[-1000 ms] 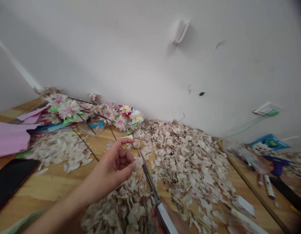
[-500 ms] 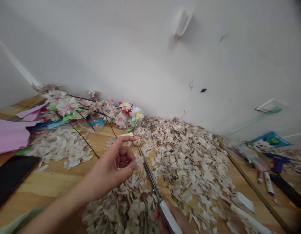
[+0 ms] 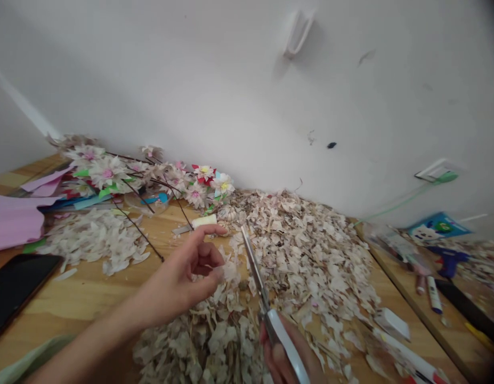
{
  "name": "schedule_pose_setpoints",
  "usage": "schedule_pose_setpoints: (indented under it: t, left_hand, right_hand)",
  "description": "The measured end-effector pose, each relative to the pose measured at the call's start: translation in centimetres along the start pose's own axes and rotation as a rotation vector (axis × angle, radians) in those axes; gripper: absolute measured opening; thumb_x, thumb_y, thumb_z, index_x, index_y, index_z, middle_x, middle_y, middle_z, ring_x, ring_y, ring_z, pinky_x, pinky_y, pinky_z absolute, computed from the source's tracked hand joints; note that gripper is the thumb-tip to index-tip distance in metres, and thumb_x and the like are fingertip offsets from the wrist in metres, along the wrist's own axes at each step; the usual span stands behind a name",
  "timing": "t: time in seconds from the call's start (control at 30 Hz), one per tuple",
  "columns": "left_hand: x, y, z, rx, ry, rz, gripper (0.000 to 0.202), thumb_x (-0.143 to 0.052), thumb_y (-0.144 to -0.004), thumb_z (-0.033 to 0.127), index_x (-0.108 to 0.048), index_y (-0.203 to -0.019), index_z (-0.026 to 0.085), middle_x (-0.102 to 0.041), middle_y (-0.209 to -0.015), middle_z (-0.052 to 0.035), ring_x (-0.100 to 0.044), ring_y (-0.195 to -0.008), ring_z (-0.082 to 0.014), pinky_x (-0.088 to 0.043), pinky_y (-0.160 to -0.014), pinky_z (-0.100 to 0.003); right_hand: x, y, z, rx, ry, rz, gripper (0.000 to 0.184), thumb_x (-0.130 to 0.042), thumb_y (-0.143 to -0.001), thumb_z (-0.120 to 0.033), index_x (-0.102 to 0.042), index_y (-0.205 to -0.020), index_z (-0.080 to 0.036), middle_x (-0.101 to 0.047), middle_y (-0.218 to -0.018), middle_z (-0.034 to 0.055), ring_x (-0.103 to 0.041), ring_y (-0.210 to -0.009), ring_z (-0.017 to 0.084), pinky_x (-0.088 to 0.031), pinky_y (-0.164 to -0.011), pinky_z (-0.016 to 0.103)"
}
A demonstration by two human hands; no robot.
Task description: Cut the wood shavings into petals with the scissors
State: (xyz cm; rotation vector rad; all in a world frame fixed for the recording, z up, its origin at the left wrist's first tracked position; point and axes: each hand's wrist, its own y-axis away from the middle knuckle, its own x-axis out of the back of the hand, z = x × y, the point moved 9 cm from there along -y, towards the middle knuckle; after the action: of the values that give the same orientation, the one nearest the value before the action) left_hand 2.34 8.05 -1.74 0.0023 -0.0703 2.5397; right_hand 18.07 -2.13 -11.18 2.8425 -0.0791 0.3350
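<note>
My left hand (image 3: 183,277) is raised over the wooden table (image 3: 82,298), its thumb and fingers pinching a small pale petal-like piece (image 3: 229,271). My right hand (image 3: 284,354) sits at the bottom edge, gripping scissors (image 3: 266,304) by their white handle. The closed blades point up and away, just right of the pinched piece. Below both hands lies a heap of pale dried husk pieces (image 3: 302,266).
Paper flowers on thin stems (image 3: 151,178) lie by the wall at the back left. Pink paper (image 3: 13,224) and a black phone (image 3: 17,285) are at the left. A smaller husk pile (image 3: 95,242) lies there too. Glue gun (image 3: 446,258) and pens (image 3: 432,293) are at the right.
The scissors have swung slightly right and away from the pinched piece. My left hand has stayed nearly in place, still pinching. The view has tilted a little.
</note>
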Motion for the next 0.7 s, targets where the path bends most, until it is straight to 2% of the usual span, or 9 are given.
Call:
schedule_pose_setpoints:
  t: [0.07,0.17,0.3,0.43,0.53,0.6,0.7]
  left_hand:
    - [-1.2,0.2,-0.5,0.026,-0.045,-0.109,0.047,-0.050,-0.080,0.013,-0.031,-0.121,0.029,-0.049,-0.078,0.0044,-0.047,-0.068,-0.0100,-0.040,-0.063,-0.025]
    - [-3.5,0.8,-1.4,0.044,-0.151,-0.298,0.057,-0.049,-0.075,0.008,-0.030,-0.124,0.030,-0.051,-0.081,0.0042,-0.050,-0.073,-0.0117,-0.041,-0.066,-0.026]
    - [-5.1,1.4,-2.3,0.047,-0.260,-0.432,0.065,-0.050,-0.070,0.007,-0.031,-0.128,0.028,-0.053,-0.082,0.0032,-0.051,-0.075,-0.0137,-0.042,-0.066,-0.027]
    - [-4.9,1.2,-2.9,0.064,-0.269,-0.412,0.062,-0.050,-0.069,0.006,-0.036,-0.125,0.028,-0.055,-0.086,0.0021,-0.053,-0.079,-0.0147,-0.042,-0.069,-0.028]
    - [-4.6,1.0,-3.2,0.077,-0.213,-0.367,0.059,-0.049,-0.068,0.004,-0.039,-0.121,0.027,-0.054,-0.085,0.0025,-0.053,-0.077,-0.0136,-0.042,-0.067,-0.026]
    - [-4.5,0.8,-3.5,0.097,-0.162,-0.340,0.057,-0.049,-0.068,0.003,-0.040,-0.120,0.027,-0.054,-0.084,0.0028,-0.053,-0.076,-0.0132,-0.042,-0.066,-0.026]
    - [-4.4,0.5,-4.3,0.146,-0.094,-0.282,0.056,-0.054,-0.068,0.006,-0.040,-0.119,0.026,-0.056,-0.082,0.0030,-0.055,-0.075,-0.0132,-0.042,-0.066,-0.026]
  right_hand:
    - [-0.3,-0.3,0.0,-0.065,-0.150,0.024,0.044,-0.048,-0.074,-0.066,-0.051,-0.074,-0.023,-0.043,-0.044,-0.0064,-0.033,-0.033,0.007,-0.031,-0.034,0.019]
    - [-0.5,-0.7,-0.8,-0.080,-0.292,0.105,0.046,-0.059,-0.067,-0.064,-0.045,-0.078,-0.022,-0.058,-0.055,-0.0042,-0.024,-0.029,0.002,-0.024,-0.031,0.016]
    - [-0.4,-0.9,-1.4,-0.085,-0.402,0.213,0.050,-0.075,-0.055,-0.051,-0.044,-0.081,-0.022,-0.065,-0.067,-0.0027,-0.031,-0.030,0.001,-0.023,-0.032,0.015]
    - [-0.3,-0.9,-2.0,-0.049,-0.350,0.231,0.041,-0.077,-0.056,-0.039,-0.047,-0.079,-0.022,-0.066,-0.063,-0.0032,-0.036,-0.033,0.004,-0.023,-0.031,0.016]
    - [-0.2,-0.8,-2.6,0.003,-0.312,0.254,0.033,-0.075,-0.058,-0.032,-0.048,-0.076,-0.022,-0.067,-0.061,-0.0026,-0.048,-0.038,0.008,-0.024,-0.031,0.016]
    - [0.1,-0.8,-2.9,0.042,-0.312,0.291,0.031,-0.074,-0.059,-0.030,-0.049,-0.075,-0.022,-0.067,-0.061,-0.0020,-0.055,-0.044,0.011,-0.024,-0.031,0.017]
    - [0.5,-0.8,-2.8,0.049,-0.320,0.356,0.031,-0.074,-0.060,-0.031,-0.048,-0.075,-0.022,-0.067,-0.061,-0.0024,-0.054,-0.044,0.011,-0.025,-0.031,0.017]
